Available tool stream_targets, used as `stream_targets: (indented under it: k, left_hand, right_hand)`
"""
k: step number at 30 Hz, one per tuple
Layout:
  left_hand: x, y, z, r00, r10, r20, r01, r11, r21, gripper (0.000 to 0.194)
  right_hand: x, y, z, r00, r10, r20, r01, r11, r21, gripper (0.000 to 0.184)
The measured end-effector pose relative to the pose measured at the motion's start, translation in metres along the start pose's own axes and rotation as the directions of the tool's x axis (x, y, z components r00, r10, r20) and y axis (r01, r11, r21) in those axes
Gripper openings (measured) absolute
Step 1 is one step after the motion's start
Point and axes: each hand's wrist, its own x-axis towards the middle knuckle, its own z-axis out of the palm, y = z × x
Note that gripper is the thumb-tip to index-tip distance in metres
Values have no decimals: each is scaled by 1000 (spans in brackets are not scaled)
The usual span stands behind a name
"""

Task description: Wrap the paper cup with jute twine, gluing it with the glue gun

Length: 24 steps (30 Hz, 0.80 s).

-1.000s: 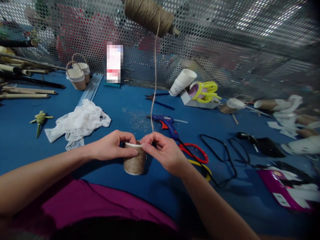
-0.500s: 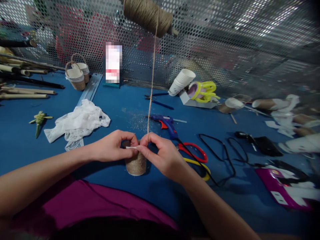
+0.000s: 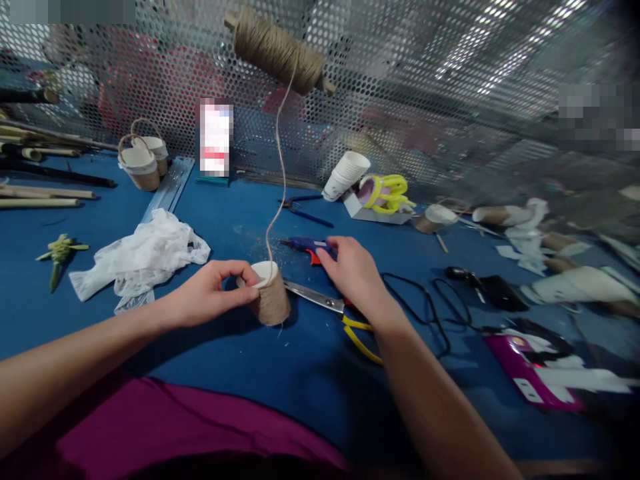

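My left hand (image 3: pixel 227 290) pinches the rim of a small paper cup wrapped in brown twine (image 3: pixel 273 303), thumb outside and fingers at the opening. The cup tilts above the blue table. A loose strand of twine (image 3: pixel 281 160) runs from the cup's rim up to a spool of twine (image 3: pixel 277 50) on the mesh. My right hand (image 3: pixel 355 277) is closed round the handle of a blue glue gun (image 3: pixel 300 245), which lies on the table; the fingers' far side is hidden. Scissors (image 3: pixel 320 298) with red and yellow handles lie under my right wrist.
Crumpled white lace (image 3: pixel 145 257) lies left. Behind it stand two small handled buckets (image 3: pixel 143 170) and a phone (image 3: pixel 216 140). Pliers (image 3: pixel 310 217), stacked paper cups (image 3: pixel 347 175) and a box with yellow-handled scissors (image 3: pixel 385 197) sit farther back. A black cord (image 3: pixel 410 303) curls right.
My right hand has let go of the twine at the cup and moved right to the glue gun. The strand now hangs slack. The cup has tipped, and the scissor blades have come into view.
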Motion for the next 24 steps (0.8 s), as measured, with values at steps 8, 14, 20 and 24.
stream_targets:
  k: [8,14,20,24]
  left_hand:
    - [3,-10,-1,996,-33,-80,32,999,-19,18]
    - [3,-11,-3,996,-27,-83,26,1000,-13,17]
    - [3,-12,-4,998,-25,-64,24,1000,-13,17]
    - [3,-12,-4,998,-36,-58,35,999,-21,17]
  right_hand:
    - [16,29,19,965,152,212,-142,988,-59,26]
    - [13,25,18,965,219,143,-236,965,113,23]
    - [-7,16,-6,963,201,180,-265,832,487,27]
    - [-33,7,-23,959,123,255,-269,681,681,14]
